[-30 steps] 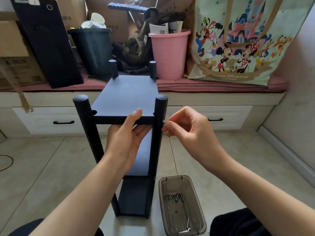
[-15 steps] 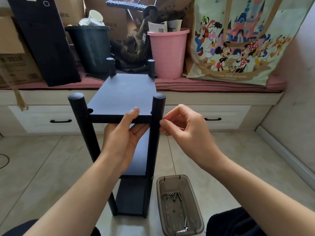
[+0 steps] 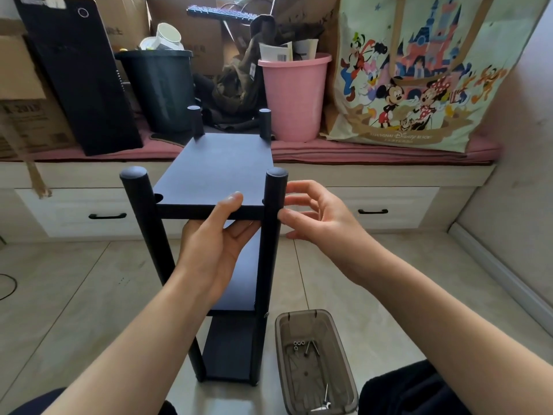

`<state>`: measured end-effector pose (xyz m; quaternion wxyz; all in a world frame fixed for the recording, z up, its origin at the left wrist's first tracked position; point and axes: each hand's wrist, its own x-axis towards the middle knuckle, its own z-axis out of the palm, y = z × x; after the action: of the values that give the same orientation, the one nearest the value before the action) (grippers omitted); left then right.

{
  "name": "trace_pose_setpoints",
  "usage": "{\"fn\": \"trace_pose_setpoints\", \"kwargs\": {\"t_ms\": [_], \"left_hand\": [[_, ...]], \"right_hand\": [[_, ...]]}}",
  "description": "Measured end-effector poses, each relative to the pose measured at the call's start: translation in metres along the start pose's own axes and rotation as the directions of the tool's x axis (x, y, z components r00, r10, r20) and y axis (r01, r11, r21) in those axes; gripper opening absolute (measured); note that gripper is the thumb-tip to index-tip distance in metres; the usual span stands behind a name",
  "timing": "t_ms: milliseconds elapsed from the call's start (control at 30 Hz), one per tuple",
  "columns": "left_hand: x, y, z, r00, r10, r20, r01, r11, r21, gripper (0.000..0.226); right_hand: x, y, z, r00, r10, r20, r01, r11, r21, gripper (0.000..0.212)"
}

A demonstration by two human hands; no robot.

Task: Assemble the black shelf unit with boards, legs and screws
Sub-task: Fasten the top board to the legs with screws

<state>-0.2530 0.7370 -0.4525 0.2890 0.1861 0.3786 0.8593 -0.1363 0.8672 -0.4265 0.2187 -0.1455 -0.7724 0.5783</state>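
Right hand (image 3: 317,214) now looser at leg (image 3: 273,235); screws (image 3: 302,345) in tray (image 3: 347,381).

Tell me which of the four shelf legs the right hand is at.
The near right leg: the right hand touches it; the other three stand untouched.

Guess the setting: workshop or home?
Likely a home room used partly for storage: a cushioned window bench with drawers under it, a cartoon tote bag, a pink bin and cardboard boxes on a tiled floor.
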Motion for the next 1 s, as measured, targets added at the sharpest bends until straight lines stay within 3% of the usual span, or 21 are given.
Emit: {"fn": "trace_pose_setpoints", "kwargs": {"t_ms": [167,400,633,867,1000], "left_hand": [[0.0,0.002,-0.001,1.0,-0.02,0.018,0.02,1.0,-0.01,0.06],[0.003,0.009,-0.007,0.996,-0.058,0.066,0.059,0.998,-0.002,0.049],[0.012,0.023,-0.02,0.992,-0.105,0.068,0.102,0.994,0.042,0.058],[0.012,0.027,-0.025,0.986,-0.144,0.09,0.143,0.99,0.011,0.032],[0.011,0.027,-0.026,0.99,-0.139,0.035,0.139,0.99,0.007,0.021]], "right_hand": [[0.004,-0.001,0.003,0.993,0.002,0.122,-0.012,0.996,0.083,0.048],[0.016,0.003,0.0,0.965,-0.007,0.264,-0.055,0.972,0.228,0.048],[0.026,0.007,0.012,0.982,-0.036,0.187,0.006,0.988,0.156,0.043],[0.033,0.009,0.016,0.979,-0.07,0.189,0.035,0.983,0.18,0.042],[0.034,0.007,0.021,0.972,-0.11,0.206,0.058,0.968,0.244,0.042]]}}
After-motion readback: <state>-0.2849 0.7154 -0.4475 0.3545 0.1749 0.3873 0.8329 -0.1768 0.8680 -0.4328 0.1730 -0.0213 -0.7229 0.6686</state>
